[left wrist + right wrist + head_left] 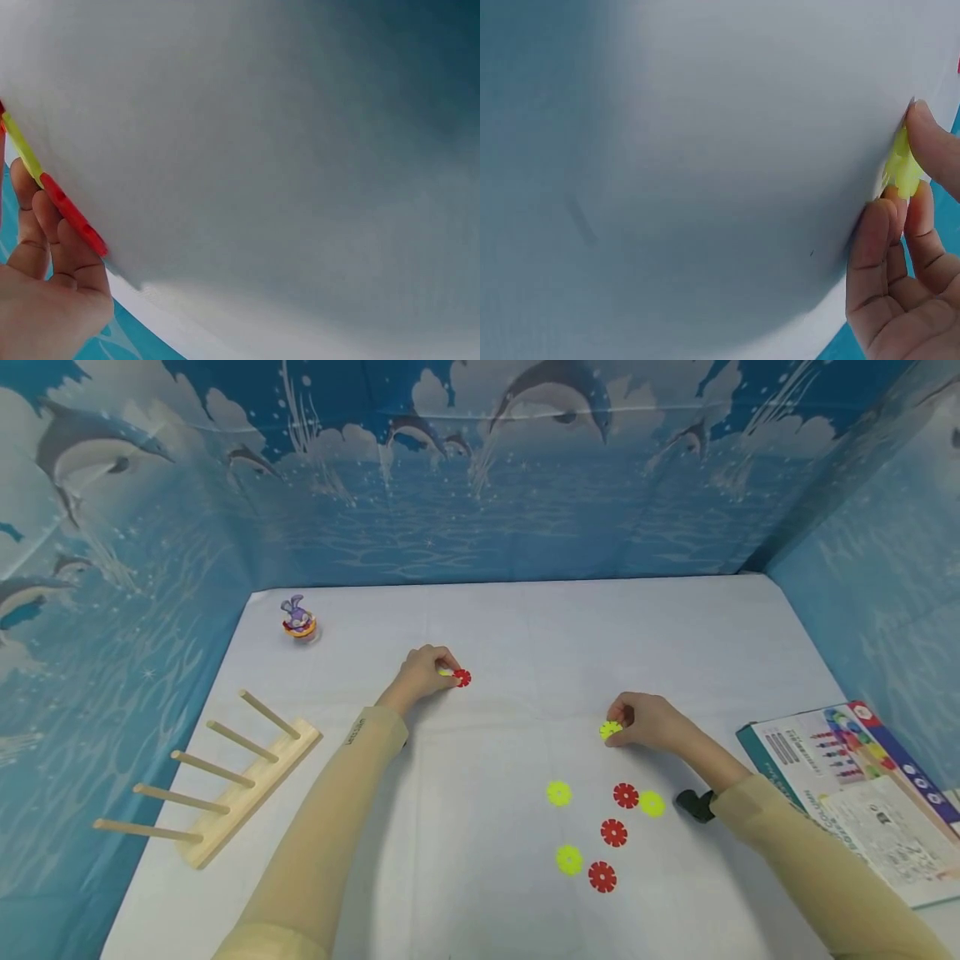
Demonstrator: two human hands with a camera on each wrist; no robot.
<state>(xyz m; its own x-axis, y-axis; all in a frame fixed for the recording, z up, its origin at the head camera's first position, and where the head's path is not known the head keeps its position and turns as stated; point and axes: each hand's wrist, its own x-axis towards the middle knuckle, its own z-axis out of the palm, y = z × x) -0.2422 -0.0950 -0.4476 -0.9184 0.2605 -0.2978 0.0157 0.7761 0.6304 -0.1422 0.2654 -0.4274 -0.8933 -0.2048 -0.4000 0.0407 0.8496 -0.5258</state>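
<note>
Between thumb and fingers my left hand (429,672) pinches a short chain of notched plastic discs. It shows a red disc (73,215) joined to a yellow disc (24,150), with more red at the left edge of the left wrist view. My right hand (645,720) grips a yellow notched disc (904,165) by its edge, thumb on one side and fingers on the other. In front of the right hand, loose flat discs lie on the white table, among them a yellow one (558,793) and a red one (613,832).
On the left stands a wooden rack (251,793) with several slanted pegs. A purple rabbit figure (298,617) is at the back left. Beside the right forearm are a small black object (695,806) and a printed toy box (862,802). Dolphin-patterned cloth (525,527) walls the table.
</note>
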